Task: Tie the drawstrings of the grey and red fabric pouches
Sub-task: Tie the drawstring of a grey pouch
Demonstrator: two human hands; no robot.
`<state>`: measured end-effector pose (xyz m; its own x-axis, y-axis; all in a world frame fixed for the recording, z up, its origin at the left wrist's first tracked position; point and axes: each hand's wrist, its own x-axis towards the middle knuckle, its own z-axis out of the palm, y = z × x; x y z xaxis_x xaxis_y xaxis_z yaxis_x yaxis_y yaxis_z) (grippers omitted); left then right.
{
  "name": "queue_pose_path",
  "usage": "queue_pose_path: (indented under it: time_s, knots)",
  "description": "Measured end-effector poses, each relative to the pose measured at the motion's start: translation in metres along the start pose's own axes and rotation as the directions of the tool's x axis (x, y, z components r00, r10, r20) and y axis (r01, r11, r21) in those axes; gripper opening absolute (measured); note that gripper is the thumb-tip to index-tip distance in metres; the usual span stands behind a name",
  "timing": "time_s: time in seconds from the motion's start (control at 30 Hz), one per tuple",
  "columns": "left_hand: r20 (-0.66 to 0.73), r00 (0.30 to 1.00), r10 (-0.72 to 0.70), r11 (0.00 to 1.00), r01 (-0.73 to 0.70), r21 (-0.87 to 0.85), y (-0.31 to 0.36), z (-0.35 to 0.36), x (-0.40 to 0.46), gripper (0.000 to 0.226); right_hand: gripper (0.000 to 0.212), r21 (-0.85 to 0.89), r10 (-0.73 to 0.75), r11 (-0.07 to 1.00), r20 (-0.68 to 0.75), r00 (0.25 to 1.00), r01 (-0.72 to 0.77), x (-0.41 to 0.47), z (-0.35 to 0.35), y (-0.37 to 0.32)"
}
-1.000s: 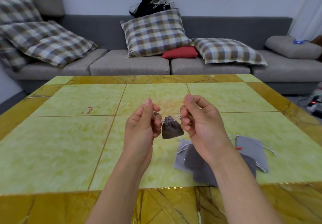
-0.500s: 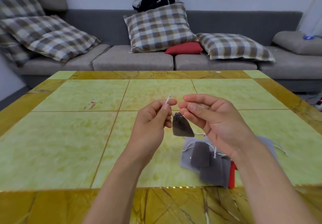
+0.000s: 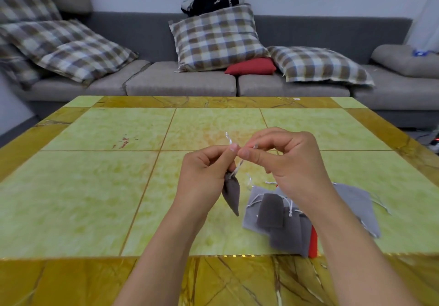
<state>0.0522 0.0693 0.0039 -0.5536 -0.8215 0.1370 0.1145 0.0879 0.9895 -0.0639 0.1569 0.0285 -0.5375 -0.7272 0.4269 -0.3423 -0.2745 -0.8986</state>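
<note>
A small dark grey pouch (image 3: 232,194) hangs in the air by its white drawstrings (image 3: 238,167), its mouth cinched. My left hand (image 3: 204,175) pinches one drawstring between thumb and forefinger, with a loose end sticking up above the fingers. My right hand (image 3: 282,163) pinches the other drawstring right beside it, fingertips almost touching. Under my right wrist lies a pile of flat grey pouches (image 3: 270,213) on the table. A red pouch (image 3: 313,241) shows only as a strip at the pile's near edge, mostly hidden by my right forearm.
The table (image 3: 95,186) has green tiles and a yellow-brown border. Behind it stands a grey sofa (image 3: 180,84) with plaid cushions, a red cushion (image 3: 251,66) and dark clothes on the backrest.
My hands have come closer together until the fingertips nearly meet. The grey pouch has dropped lower and hangs longer under my left hand. The view has shifted slightly.
</note>
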Motion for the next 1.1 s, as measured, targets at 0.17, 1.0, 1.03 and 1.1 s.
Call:
queue_pose_path:
  time_s: [0.17, 1.0, 1.03, 1.1]
  knots:
    - [0.229, 0.974, -0.001, 1.000, 0.002, -0.006, 0.007, 0.000, -0.006, 0.023, 0.010, 0.070, 0.068, 0.995, -0.013, 0.998, -0.066, 0.005, -0.009, 0.007]
    - [0.322, 0.945, -0.062, 0.995, 0.033, 0.093, 0.001, -0.005, 0.000, 0.032, 0.015, -0.014, 0.282, 0.958, 0.251, 0.926, -0.288, 0.003, -0.021, 0.012]
    - [0.329, 0.942, -0.065, 0.995, 0.036, 0.094, 0.001, -0.006, 0.001, 0.033, 0.014, -0.057, 0.275, 0.961, 0.262, 0.925, -0.270, 0.002, -0.021, 0.011]
    - [0.316, 0.946, -0.070, 0.995, 0.043, 0.090, 0.001, -0.007, 0.001, 0.033, 0.011, -0.133, 0.248, 0.966, 0.228, 0.941, -0.223, 0.003, -0.020, 0.011]
